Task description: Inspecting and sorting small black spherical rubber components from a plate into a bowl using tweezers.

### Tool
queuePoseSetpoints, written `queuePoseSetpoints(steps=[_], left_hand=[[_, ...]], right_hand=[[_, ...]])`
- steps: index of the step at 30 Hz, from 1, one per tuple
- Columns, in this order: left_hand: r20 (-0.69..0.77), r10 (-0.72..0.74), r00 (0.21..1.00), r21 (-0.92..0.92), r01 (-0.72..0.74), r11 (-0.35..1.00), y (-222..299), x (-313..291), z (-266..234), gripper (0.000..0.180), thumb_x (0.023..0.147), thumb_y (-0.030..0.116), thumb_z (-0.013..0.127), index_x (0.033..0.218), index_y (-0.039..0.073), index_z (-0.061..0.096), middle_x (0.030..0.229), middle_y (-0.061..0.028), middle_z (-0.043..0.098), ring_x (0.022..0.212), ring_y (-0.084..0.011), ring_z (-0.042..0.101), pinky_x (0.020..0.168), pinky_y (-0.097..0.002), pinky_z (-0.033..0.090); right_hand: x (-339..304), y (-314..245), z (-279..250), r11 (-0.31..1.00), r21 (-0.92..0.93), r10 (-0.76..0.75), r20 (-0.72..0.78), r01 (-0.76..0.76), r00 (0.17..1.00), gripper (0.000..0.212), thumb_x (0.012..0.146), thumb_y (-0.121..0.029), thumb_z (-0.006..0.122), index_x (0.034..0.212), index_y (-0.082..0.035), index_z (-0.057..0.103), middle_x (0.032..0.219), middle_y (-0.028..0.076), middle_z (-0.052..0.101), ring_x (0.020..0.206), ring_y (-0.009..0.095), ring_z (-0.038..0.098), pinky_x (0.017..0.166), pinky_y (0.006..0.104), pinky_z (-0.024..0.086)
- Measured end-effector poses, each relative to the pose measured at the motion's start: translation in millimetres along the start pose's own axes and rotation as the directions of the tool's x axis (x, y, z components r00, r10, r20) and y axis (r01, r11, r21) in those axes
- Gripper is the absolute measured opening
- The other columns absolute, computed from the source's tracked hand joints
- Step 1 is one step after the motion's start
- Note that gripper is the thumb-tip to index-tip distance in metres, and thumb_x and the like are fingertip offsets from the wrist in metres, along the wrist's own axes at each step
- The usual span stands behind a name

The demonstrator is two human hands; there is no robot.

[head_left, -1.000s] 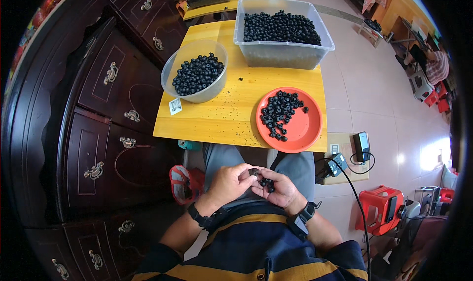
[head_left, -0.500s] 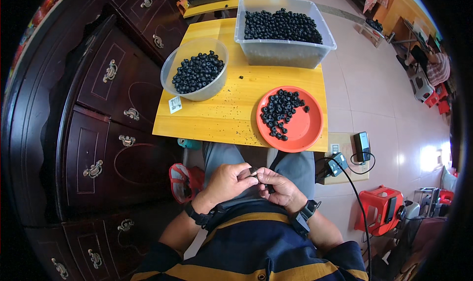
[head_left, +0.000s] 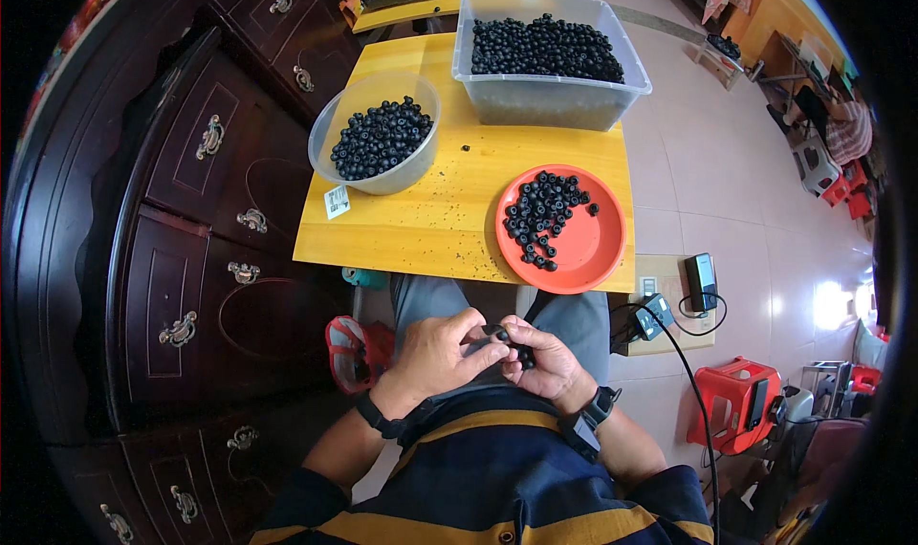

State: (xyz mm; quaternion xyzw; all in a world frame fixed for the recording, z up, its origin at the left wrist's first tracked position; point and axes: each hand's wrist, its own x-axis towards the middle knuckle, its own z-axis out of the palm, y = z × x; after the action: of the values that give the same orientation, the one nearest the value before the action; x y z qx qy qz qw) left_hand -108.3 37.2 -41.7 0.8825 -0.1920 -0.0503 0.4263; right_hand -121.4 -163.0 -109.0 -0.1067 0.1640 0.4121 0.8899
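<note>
My hands meet above my lap, in front of the table's near edge. My right hand (head_left: 550, 365) is closed, with several small black round parts (head_left: 525, 356) with holes in its curled fingers. Another black round part (head_left: 502, 336) is pinched at its thumb and fingertip. My left hand (head_left: 442, 352) comes up against it, thumb and forefinger bent around something dark that I cannot make out. Nearest on the table is an orange-red plate (head_left: 601, 249) with loose black parts like these. A round translucent tub (head_left: 397, 180) and a large clear bin (head_left: 555, 111) hold many more.
The yellow wooden table (head_left: 402, 229) has dark crumbs and one stray black part (head_left: 466, 148) on it. Dark wooden drawers (head_left: 172, 296) line the left. At the right are a power adapter (head_left: 656, 316) with a cable and a red stool (head_left: 732, 402). A person (head_left: 846, 129) sits far right.
My hands stay together over my lap. The fingers have shifted slightly, and the pinched black part and those in my right hand show more clearly. The plate and containers stand unchanged.
</note>
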Motion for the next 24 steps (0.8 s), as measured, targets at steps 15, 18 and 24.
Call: queuePoseSetpoints(steps=[15,18,24], left_hand=[[0.019,0.022,1.0,0.165,-0.025,0.986,-2.7,-0.5,4.4,0.039,0.087,0.042,0.075,0.082,0.007,0.059,0.072,-0.0106,0.068,0.065,-0.0301,0.069,0.056,-0.0396,0.051],[0.008,0.044,0.999,0.176,-0.044,0.983,-4.1,-0.7,6.4,0.039,0.088,0.043,0.073,0.082,0.007,0.059,0.072,-0.0113,0.068,0.065,-0.031,0.069,0.056,-0.0405,0.051],[0.012,0.053,0.999,0.208,-0.054,0.977,-2.3,0.7,7.1,0.041,0.091,0.044,0.069,0.078,0.007,0.058,0.07,-0.0116,0.067,0.065,-0.0333,0.069,0.055,-0.0431,0.051]], right_hand=[[-2.0,5.0,-1.3,1.0,-0.009,0.001,-0.021,-0.001,1.0,0.016,0.099,-0.015,0.063,0.115,-0.009,0.064,0.092,0.0,0.064,0.072,0.008,0.058,0.059,0.0195,0.046],[-1.2,5.5,-0.9,1.0,-0.02,0.004,-0.036,-0.005,0.999,0.017,0.099,-0.014,0.063,0.115,-0.008,0.064,0.09,0.0,0.063,0.071,0.008,0.058,0.059,0.0197,0.047],[-1.1,7.8,-2.1,1.0,0.0,-0.012,-0.026,0.012,1.0,0.017,0.099,-0.015,0.064,0.114,-0.008,0.064,0.089,0.0,0.063,0.071,0.007,0.058,0.06,0.0202,0.047]])
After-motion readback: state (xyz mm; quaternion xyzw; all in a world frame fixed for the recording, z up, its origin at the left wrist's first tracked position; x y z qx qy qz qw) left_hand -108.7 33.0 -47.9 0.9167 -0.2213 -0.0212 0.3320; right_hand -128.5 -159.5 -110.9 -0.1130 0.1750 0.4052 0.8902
